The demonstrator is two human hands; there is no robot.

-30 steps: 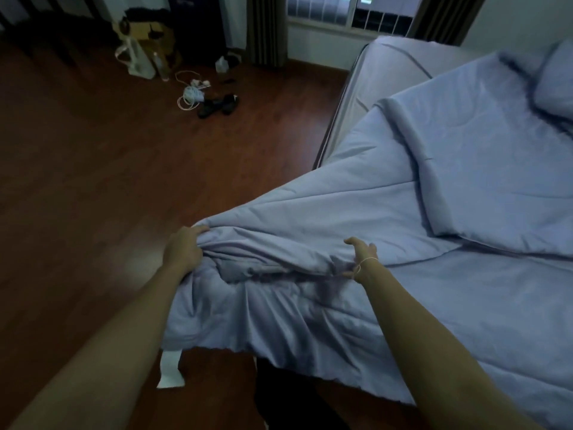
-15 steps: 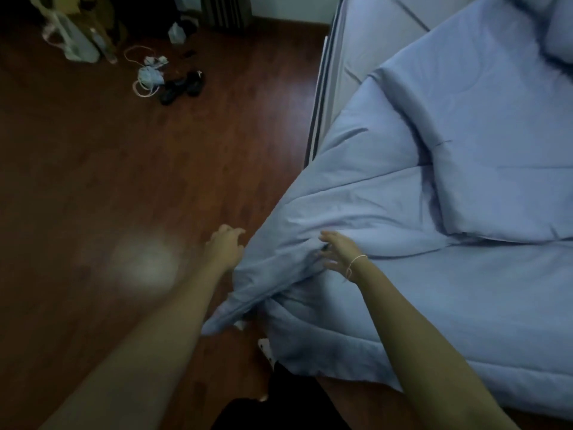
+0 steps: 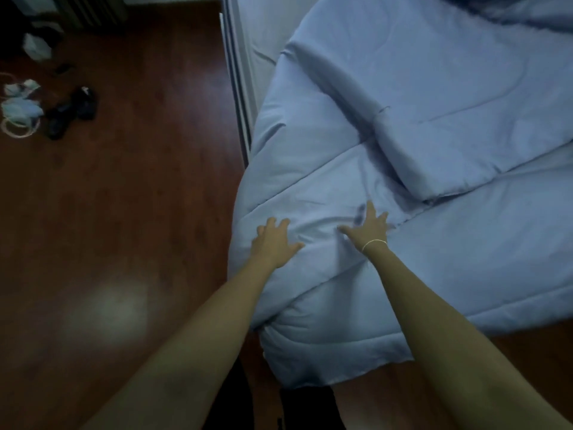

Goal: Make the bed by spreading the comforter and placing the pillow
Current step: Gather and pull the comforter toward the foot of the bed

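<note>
1. Both hands lie flat on the pale blue comforter [image 3: 356, 187] at the near left corner of the bed [image 3: 245, 88], fingers spread.
2. The left hand [image 3: 274, 240] presses the quilted cloth right at the bed's left edge; its grip is open and holds nothing.
3. The right hand [image 3: 369, 228], a thin band at its wrist, rests just beside it toward the middle of the bed, likewise open-palmed and pinching no fabric.
4. The comforter covers the near part of the bed, its corner drooping over the near edge toward the wooden floor [image 3: 124, 197]; a folded-over flap [image 3: 465, 135] lies across the middle, so spreading looks unfinished.
5. The pillow cannot be picked out with certainty; rumpled blue cloth crowds the far right corner.
6. Risk: with no hold on the cloth, a sideways smoothing stroke may push the overhanging corner further off the bed, its hanging weight dragging more fabric to the floor.
7. Risk: pressing only here may bunch creases under the flap rather than unfold it.
</note>
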